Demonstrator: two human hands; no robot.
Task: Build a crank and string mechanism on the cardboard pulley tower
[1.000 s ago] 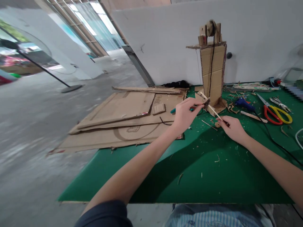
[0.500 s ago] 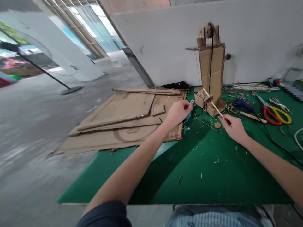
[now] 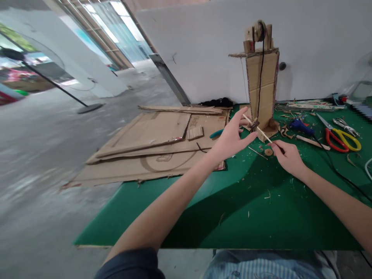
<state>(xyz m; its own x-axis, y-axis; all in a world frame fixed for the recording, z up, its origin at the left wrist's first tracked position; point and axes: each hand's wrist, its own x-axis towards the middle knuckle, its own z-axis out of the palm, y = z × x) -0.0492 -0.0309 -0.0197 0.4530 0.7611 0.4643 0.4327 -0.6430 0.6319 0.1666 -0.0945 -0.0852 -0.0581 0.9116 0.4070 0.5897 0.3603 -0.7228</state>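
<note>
My right hand (image 3: 287, 157) pinches the lower end of a thin wooden stick (image 3: 265, 136). The stick slants up to the left through a small brown cardboard piece (image 3: 254, 124). My left hand (image 3: 234, 135) reaches around that piece with thumb and fingers spread apart, and I cannot tell whether it touches it. Behind them stands a tall cardboard tower (image 3: 263, 87) with a spool (image 3: 260, 31) on top and a black cord (image 3: 260, 77) running down its front. Partly behind my left hand, a teal-handled tool (image 3: 216, 134) lies on the cardboard sheets.
Stacked cardboard sheets (image 3: 157, 128) cover the table's left side. On the right lie red and yellow scissors (image 3: 343, 139), a blue glue gun (image 3: 300, 127) with its cable, and metal pliers (image 3: 345, 126). A small cardboard disc (image 3: 268, 152) and scraps dot the green table (image 3: 221, 221).
My left hand has let go of the teal-handled tool, moved right to the stick and spread its fingers. My right hand keeps hold of the stick.
</note>
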